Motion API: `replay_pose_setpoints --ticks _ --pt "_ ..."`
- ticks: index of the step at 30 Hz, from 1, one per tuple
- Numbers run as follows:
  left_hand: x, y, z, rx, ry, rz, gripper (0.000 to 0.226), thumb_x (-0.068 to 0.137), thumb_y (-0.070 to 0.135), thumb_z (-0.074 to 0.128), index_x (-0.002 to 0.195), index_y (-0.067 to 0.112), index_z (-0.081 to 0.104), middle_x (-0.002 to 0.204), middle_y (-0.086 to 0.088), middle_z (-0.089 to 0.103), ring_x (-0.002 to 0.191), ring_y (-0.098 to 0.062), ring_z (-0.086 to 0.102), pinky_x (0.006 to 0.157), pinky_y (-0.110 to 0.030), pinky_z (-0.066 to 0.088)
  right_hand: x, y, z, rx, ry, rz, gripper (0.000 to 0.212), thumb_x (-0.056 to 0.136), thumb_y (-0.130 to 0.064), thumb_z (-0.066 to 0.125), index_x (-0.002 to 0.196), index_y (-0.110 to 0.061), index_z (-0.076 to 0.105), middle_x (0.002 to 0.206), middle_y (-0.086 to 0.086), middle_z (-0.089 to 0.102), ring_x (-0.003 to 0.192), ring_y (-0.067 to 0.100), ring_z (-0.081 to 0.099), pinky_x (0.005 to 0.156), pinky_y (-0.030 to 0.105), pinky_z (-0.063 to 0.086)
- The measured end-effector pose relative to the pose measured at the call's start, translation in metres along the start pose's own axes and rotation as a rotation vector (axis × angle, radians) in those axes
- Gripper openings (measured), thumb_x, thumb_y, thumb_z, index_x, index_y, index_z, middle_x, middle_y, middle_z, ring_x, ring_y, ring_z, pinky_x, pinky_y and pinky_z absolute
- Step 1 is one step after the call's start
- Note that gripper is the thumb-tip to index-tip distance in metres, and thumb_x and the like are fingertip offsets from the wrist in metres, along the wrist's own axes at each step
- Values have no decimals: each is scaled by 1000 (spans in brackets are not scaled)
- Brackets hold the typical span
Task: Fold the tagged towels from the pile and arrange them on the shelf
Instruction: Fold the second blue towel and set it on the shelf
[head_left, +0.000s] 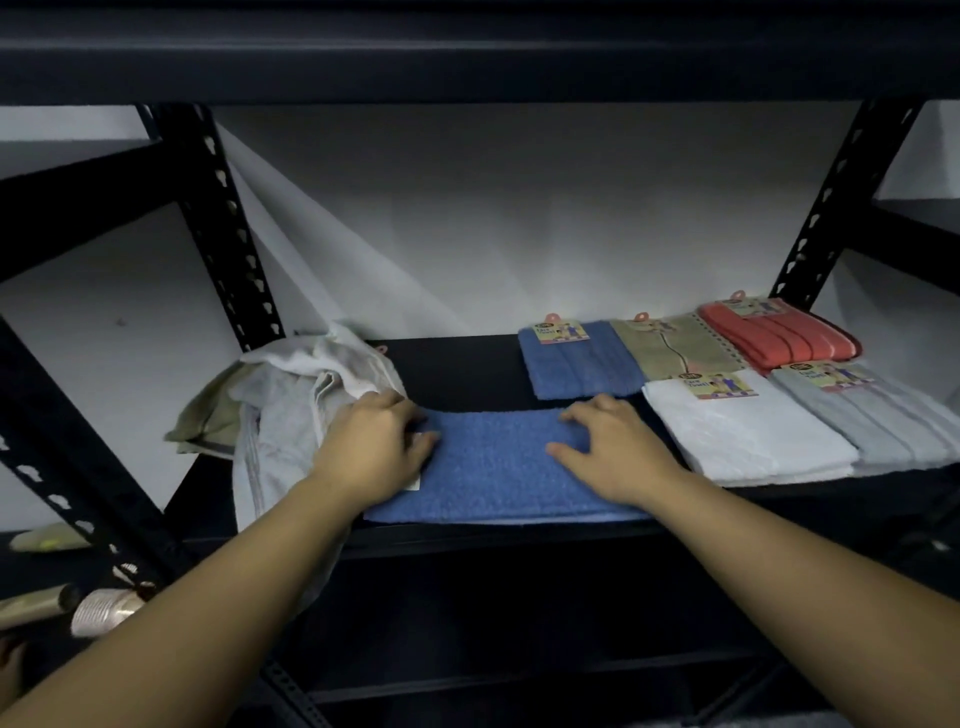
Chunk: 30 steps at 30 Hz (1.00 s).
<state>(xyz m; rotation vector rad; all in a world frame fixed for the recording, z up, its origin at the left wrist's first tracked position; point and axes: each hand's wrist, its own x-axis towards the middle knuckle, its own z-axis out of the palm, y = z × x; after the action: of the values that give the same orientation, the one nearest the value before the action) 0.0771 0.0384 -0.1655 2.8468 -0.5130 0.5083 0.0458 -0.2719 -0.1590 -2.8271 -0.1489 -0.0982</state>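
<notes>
Folding stage on the dark metal shelf (467, 364). A partly folded blue terry towel (493, 467) lies at the shelf's front edge. The left hand (371, 447) and right hand (608, 447) rest on its two ends, fingers apparently pressing flat rather than gripping, likely to set the crease. Left of this towel: the rumpled grey-white pile (291, 410). Right: finished tagged towels, including a white folded towel (748, 431).

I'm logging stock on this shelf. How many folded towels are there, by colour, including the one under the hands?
Blue: 2, one at the back and one under both hands
Beige: 1
Red: 1
White: 1
Light grey: 1
Total: 6 folded towels. The unfolded pile at the left is not counted.
</notes>
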Motion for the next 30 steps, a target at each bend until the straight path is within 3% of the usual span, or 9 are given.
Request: replay_pose_setpoints --ticks 5,8,11,14,17,19,24,27,30 --pt "-5 3 8 4 -278 15 94 86 77 20 152 16 49 158 -8 46 144 -27 41 122 -39 28 1 4 16 -30 -142 16 75 98 -73 38 161 -34 31 172 3 19 156 26 21 127 41 19" --pt "1 3 10 10 -302 36 77 101 66 28 159 16 36 166 -8 33 154 -24 26 126 -42 15 7 11 13 39 -117 12 71 99 -68 45 160 -33 36 171 0 22 157 21 21 128 38 18" --pt "8 6 11 83 -352 42 67 108 53 30 161 13 29 169 -10 25 157 -26 16 127 -49 8 7 11 10 182 -27 10 63 99 -56 58 152 -23 50 160 1 44 148 20 39 120 30 28" --pt "12 17 12 69 -265 89 54 105 38 45 151 10 46 158 -14 42 151 -33 30 123 -47 21 2 15 0 334 73 20 44 99 -39 67 137 -18 63 139 -2 64 129 16 57 106 23 38" --pt "15 49 8 -145 -143 207 36 92 22 62 126 13 68 121 -9 66 117 -31 59 100 -40 47 -12 25 -15 365 179 20 25 97 -25 71 121 -17 72 116 -7 72 111 10 64 96 17 42" --pt "18 78 9 -259 -149 276 29 91 33 68 115 18 71 110 -2 67 106 -24 61 93 -37 51 -24 34 -25 341 245 36 16 96 -21 72 111 -18 75 105 -8 73 100 9 64 90 21 45" --pt "34 143 29 -328 -328 364 61 77 75 70 118 30 66 114 9 60 109 -11 52 93 -32 45 -53 61 -34 289 321 114 7 91 -18 73 97 -19 77 92 -5 74 90 13 66 82 24 50" --pt "51 156 38 -386 -366 345 31 84 55 76 100 29 70 102 9 62 97 -12 58 90 -38 50 -69 73 -31 314 291 131 3 91 -20 75 93 -20 76 93 -5 73 90 5 65 76 3 41" --pt "63 154 39 -499 -347 272 16 93 34 73 82 22 71 85 9 71 80 -9 65 79 -37 56 -77 79 -25 351 255 136 1 90 -23 77 90 -23 76 91 -11 73 91 -1 63 76 7 42"
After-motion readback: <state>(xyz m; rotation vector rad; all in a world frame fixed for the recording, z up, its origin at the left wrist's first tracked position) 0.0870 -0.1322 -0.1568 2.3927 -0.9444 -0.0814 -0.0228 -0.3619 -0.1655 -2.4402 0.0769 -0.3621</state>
